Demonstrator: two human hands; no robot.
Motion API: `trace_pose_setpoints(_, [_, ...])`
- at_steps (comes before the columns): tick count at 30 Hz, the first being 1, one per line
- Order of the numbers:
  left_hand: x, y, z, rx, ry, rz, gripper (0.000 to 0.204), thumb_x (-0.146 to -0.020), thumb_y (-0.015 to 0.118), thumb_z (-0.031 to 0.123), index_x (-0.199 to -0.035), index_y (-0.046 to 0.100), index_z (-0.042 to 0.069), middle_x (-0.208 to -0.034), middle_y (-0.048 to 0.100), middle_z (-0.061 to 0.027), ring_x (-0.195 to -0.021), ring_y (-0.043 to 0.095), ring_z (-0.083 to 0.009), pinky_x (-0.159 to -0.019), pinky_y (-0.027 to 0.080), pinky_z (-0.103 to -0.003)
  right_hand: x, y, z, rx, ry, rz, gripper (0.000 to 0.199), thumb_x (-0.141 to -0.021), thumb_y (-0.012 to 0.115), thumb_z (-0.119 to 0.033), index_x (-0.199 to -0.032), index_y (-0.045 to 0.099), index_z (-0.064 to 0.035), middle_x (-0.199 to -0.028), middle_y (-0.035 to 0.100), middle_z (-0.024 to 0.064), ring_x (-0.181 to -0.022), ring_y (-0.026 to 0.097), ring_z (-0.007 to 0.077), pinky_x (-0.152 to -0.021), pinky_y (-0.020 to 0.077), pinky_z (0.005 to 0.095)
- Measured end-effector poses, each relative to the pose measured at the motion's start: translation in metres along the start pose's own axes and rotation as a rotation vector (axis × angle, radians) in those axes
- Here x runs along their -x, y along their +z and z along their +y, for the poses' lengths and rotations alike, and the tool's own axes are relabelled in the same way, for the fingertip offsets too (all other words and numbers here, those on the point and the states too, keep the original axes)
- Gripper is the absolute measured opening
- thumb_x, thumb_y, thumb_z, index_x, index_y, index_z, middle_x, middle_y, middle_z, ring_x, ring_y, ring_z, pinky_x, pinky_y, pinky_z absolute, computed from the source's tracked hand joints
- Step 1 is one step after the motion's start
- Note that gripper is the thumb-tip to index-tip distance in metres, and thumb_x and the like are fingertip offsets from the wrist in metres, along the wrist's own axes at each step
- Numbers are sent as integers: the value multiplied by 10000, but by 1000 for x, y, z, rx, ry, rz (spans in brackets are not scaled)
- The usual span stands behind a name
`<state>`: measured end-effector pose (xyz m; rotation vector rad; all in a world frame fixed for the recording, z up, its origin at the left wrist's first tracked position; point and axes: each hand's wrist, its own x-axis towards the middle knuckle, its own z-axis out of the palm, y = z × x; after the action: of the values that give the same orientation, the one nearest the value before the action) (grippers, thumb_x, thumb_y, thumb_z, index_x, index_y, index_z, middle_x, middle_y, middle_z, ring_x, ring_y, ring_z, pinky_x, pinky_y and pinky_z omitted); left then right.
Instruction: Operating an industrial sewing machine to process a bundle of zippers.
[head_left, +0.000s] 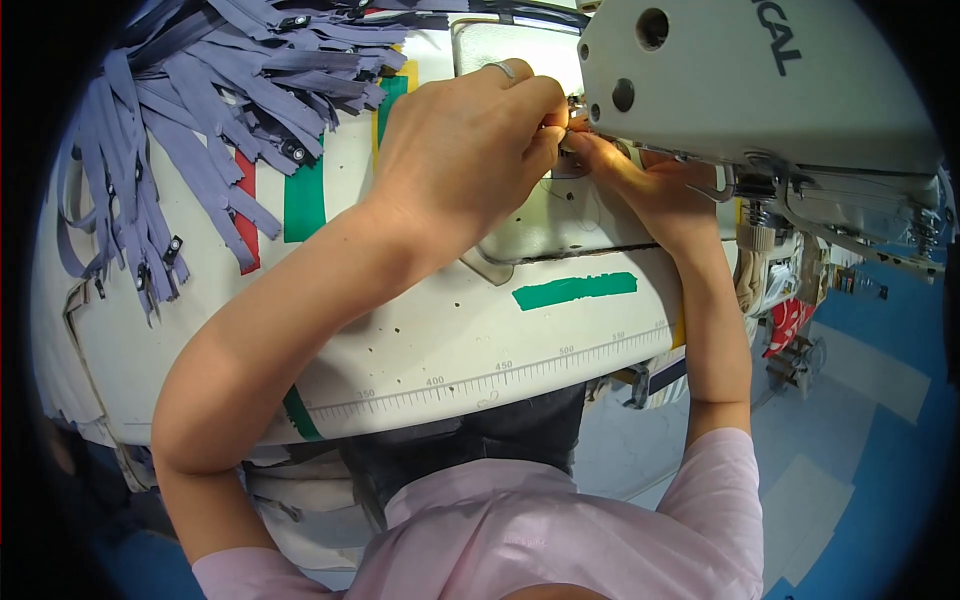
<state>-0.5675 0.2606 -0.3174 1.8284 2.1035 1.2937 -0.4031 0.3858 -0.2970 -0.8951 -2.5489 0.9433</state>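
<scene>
My left hand (465,145), a ring on one finger, reaches in under the head of a white sewing machine (730,90) with its fingers curled into a pinch. From the other side my right hand (650,190) meets it, thumb and fingers closed at the same spot near the needle area. The fingertips almost touch, and whatever lies between them is too small and hidden to name. Below them is the machine's pale bed plate (540,225), with a thin loose thread faintly visible on it.
A heap of grey-purple zippers (190,100) with dark sliders covers the table's far left. Strips of green tape (575,290) and red tape (247,215) stick to the white tabletop (400,340). A printed ruler scale follows its near edge. Metal levers (765,200) project from the machine.
</scene>
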Motion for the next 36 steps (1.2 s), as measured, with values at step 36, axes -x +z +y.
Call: trace_pose_setpoints(36, [-7, -11, 14, -40, -26, -129, 102, -868, 728, 127, -917, 664, 65, -798, 664, -34, -603, 598, -161, -566, 484, -315, -6, -7, 6, -193, -38, -48, 297, -829, 807, -219, -1012, 709, -8, -962, 733, 146, -866, 695, 284, -774, 532, 363])
